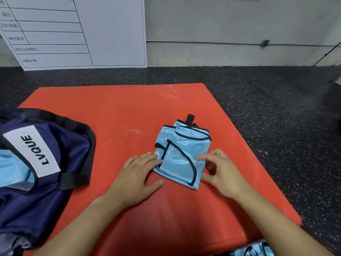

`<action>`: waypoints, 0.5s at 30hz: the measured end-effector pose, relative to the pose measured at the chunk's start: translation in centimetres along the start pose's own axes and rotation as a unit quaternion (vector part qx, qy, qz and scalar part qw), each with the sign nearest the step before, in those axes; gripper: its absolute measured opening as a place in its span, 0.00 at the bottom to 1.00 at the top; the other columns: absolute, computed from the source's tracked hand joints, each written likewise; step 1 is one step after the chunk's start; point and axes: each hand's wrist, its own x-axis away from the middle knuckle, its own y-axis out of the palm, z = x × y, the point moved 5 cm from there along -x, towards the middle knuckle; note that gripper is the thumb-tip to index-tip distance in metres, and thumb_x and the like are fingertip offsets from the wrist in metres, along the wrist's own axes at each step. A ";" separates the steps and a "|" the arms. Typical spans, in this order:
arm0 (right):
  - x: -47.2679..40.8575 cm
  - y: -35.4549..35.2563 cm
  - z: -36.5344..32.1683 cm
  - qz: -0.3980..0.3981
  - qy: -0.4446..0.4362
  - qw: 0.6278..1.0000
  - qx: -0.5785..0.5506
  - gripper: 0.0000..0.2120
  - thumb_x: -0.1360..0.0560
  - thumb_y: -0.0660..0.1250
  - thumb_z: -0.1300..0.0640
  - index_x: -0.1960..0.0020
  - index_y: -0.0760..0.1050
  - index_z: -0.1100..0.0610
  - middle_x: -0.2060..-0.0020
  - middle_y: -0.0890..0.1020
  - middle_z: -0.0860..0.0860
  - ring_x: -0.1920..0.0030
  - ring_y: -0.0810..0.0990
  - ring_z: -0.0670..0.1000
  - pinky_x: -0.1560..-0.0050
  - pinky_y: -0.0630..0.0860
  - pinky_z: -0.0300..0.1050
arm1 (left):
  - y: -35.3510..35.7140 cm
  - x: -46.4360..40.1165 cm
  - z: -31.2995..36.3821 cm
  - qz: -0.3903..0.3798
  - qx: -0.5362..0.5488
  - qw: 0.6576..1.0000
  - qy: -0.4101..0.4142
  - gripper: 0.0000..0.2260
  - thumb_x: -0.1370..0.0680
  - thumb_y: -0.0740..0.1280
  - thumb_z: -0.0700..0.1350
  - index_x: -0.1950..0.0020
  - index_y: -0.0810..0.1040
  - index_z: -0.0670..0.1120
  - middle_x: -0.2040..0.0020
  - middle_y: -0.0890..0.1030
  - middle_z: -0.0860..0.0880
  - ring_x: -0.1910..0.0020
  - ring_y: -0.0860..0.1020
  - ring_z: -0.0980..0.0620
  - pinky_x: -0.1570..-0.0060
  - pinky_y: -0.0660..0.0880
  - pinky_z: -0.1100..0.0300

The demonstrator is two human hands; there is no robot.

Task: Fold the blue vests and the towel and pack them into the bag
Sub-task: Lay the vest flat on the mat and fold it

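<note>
Left hand point(137, 174) lay flat against the folded blue vest point(181, 154); right hand point(220, 170) pinched its edge; folding looked finished; next, probably the navy bag point(60, 145).

Under the hands, scuffed red mat point(114, 108) on dark speckled floor point(267, 108); beyond them, white chart board point(110, 34) leaning on grey wall point(221, 19).

Both forearms reached forward. The left hand point(137, 175) lay flat, fingers straight, thumb spread. The right hand point(220, 174) was loosely curled, fingertips point(200, 158) bent inward.
</note>
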 end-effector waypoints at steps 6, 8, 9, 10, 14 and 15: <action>1.3 1.5 -1.7 -0.030 -0.129 0.986 0.097 0.14 0.24 0.68 0.52 0.39 0.80 0.41 0.37 0.73 0.37 0.40 0.76 0.41 0.41 0.73 0.38 | 0.0 -0.9 0.0 0.013 0.038 0.999 -0.011 0.36 0.28 0.67 0.67 0.23 0.65 0.57 0.27 0.71 0.58 0.26 0.67 0.58 0.26 0.62 0.53; 1.2 1.4 -1.7 -0.018 -0.113 0.993 0.013 0.11 0.22 0.67 0.54 0.41 0.80 0.44 0.42 0.79 0.39 0.44 0.79 0.42 0.43 0.74 0.39 | -0.3 -1.1 0.2 0.015 0.074 0.997 -0.015 0.37 0.30 0.71 0.64 0.23 0.64 0.58 0.28 0.73 0.61 0.28 0.68 0.61 0.27 0.63 0.56; 1.0 1.3 -1.4 -0.007 -0.085 0.996 -0.025 0.09 0.22 0.68 0.54 0.43 0.81 0.46 0.48 0.81 0.41 0.49 0.80 0.42 0.47 0.75 0.41 | -0.5 -1.3 0.2 0.014 0.108 0.994 -0.023 0.38 0.30 0.74 0.61 0.23 0.64 0.58 0.30 0.74 0.63 0.29 0.69 0.64 0.27 0.64 0.58; 0.7 1.0 -1.1 -0.001 -0.050 0.997 -0.059 0.06 0.22 0.69 0.53 0.46 0.81 0.48 0.55 0.81 0.43 0.55 0.79 0.42 0.51 0.75 0.46 | -0.6 -1.4 0.1 0.014 0.147 0.988 -0.034 0.39 0.30 0.77 0.56 0.23 0.63 0.59 0.32 0.76 0.64 0.30 0.69 0.66 0.28 0.64 0.62; 0.0 0.3 0.0 0.008 0.038 0.979 -0.199 0.15 0.22 0.67 0.49 0.54 0.77 0.62 0.65 0.74 0.52 0.63 0.69 0.47 0.60 0.67 0.50 | -0.7 -1.8 -0.2 0.025 0.263 0.962 -0.074 0.37 0.26 0.76 0.40 0.23 0.63 0.59 0.44 0.83 0.64 0.31 0.70 0.69 0.30 0.62 0.69; -0.1 0.2 0.2 0.006 0.051 0.973 -0.225 0.13 0.20 0.67 0.52 0.52 0.77 0.64 0.66 0.75 0.52 0.63 0.70 0.47 0.61 0.66 0.46 | -0.7 -1.9 -0.4 0.035 0.290 0.953 -0.084 0.35 0.25 0.75 0.38 0.24 0.63 0.57 0.48 0.85 0.60 0.32 0.72 0.67 0.29 0.63 0.65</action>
